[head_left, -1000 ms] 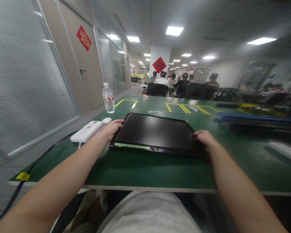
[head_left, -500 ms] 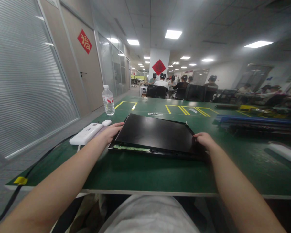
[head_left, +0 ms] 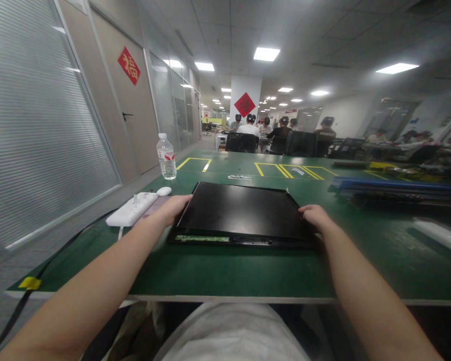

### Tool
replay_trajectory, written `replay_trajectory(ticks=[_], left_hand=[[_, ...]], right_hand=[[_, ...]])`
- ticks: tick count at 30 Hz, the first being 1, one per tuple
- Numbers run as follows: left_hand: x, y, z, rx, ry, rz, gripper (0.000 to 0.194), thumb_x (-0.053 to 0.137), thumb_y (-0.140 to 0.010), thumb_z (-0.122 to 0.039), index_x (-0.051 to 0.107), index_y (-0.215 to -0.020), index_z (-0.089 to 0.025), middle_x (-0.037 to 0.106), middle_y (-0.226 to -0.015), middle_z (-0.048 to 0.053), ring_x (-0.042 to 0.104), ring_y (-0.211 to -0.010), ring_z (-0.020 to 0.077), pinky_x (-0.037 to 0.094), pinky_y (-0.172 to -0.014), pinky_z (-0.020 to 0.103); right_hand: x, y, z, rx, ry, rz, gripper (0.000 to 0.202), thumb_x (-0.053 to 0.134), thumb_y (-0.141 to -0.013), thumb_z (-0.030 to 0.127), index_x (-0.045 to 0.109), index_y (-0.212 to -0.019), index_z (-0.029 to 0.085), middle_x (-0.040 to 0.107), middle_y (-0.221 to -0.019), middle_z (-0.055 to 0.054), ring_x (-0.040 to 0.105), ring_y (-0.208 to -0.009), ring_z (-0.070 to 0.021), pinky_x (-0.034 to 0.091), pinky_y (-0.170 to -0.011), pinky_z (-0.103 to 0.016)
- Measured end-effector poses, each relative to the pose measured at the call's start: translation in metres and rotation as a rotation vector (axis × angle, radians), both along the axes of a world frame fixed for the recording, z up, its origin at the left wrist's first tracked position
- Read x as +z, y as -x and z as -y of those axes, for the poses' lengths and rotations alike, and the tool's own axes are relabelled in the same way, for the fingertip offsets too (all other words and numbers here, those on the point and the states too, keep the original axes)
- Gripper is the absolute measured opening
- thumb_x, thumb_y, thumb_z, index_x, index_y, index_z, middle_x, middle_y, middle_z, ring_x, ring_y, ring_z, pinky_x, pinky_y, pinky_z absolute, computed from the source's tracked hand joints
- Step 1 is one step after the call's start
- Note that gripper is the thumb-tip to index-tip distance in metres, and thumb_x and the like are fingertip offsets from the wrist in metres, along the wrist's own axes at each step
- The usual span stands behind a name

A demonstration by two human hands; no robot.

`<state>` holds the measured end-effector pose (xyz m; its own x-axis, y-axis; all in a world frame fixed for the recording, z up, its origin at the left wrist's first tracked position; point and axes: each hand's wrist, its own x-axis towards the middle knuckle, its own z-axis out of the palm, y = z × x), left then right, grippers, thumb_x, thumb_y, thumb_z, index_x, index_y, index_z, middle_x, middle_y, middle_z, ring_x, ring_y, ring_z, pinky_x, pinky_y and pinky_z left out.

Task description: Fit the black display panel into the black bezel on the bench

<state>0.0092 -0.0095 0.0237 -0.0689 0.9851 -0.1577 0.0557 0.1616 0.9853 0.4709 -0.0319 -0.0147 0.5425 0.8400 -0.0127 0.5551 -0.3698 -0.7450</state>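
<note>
A flat black display panel [head_left: 240, 208] lies in a thin black frame, low over the table in front of me. Along its near edge a narrow green circuit board strip [head_left: 203, 238] shows in the frame. My left hand [head_left: 177, 208] grips the left side, its fingertips mostly hidden behind the edge. On the right side, my right hand [head_left: 315, 216] pinches the edge between thumb and fingers. Whether the frame rests fully on the table, I cannot tell.
To the left are a white power strip [head_left: 132, 209], a white computer mouse [head_left: 164, 191] and a water bottle [head_left: 167, 158]. Blue-edged dark panels [head_left: 394, 188] and a white bar [head_left: 441, 235] lie right on the green table [head_left: 248, 276]. Several people sit farther back.
The panel's far edge has dropped slightly, and the panel lies flatter in its frame. My left fingers have curled farther round the left edge; my right hand stays about where it was.
</note>
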Motion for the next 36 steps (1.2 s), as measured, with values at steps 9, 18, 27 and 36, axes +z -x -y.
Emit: replay_trajectory(ticks=[9,18,27,36], left_hand=[[0.007,-0.001,0.012,-0.124,-0.040,-0.189,0.028,0.090,-0.052,-0.032,0.073,-0.071,-0.019,0.077,-0.070,0.004,0.073,-0.073,0.0263,0.054,-0.066,0.031],[0.011,-0.005,0.011,-0.057,-0.154,0.037,0.031,0.090,-0.055,-0.024,0.076,-0.082,-0.016,0.076,-0.072,0.006,0.072,-0.071,0.0238,0.055,-0.066,0.031],[0.015,-0.006,0.012,-0.049,-0.341,0.212,0.053,0.094,-0.053,-0.032,0.078,-0.102,-0.017,0.081,-0.089,0.006,0.075,-0.093,0.0286,0.059,-0.082,0.035],[0.020,0.005,0.007,0.147,-0.334,0.307,0.037,0.086,-0.061,-0.030,0.075,-0.093,-0.017,0.078,-0.079,0.002,0.074,-0.082,0.0234,0.057,-0.071,0.029]], right_hand=[[0.005,0.004,0.004,-0.020,0.049,0.010,0.040,0.057,-0.070,-0.001,0.081,-0.099,0.014,0.077,-0.092,-0.011,0.072,-0.082,-0.0210,0.053,-0.077,-0.026],[-0.003,-0.004,-0.001,-0.014,0.013,-0.034,0.033,0.061,-0.068,0.004,0.080,-0.092,0.017,0.075,-0.081,-0.008,0.071,-0.076,-0.0215,0.054,-0.073,-0.029],[0.001,-0.002,-0.001,-0.061,-0.165,-0.132,0.021,0.069,-0.076,0.032,0.076,-0.085,0.015,0.076,-0.087,-0.012,0.070,-0.086,-0.0251,0.053,-0.076,-0.033],[0.028,0.007,0.010,0.267,-0.520,-0.626,0.044,0.067,-0.074,0.044,0.073,-0.110,0.019,0.076,-0.093,-0.008,0.071,-0.093,-0.0284,0.055,-0.086,-0.041]])
